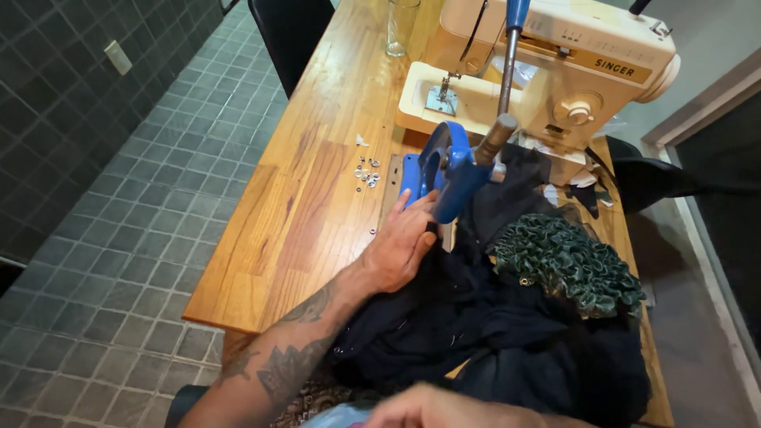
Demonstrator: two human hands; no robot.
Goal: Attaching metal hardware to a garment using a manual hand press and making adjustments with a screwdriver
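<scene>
Just left of your left hand (400,246) lie small metal snaps (367,173). Keep those flat, pressed-together fingers steadying the black fabric (476,317) under the blue hand press (445,170), clear of its die. Your right hand (432,408) is cropped below; I cannot tell its grip.

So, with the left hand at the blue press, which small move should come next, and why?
Probably slide the black fabric a little further under the blue hand press: the left hand has its fingers at the press base, and the right hand is low and idle.
</scene>
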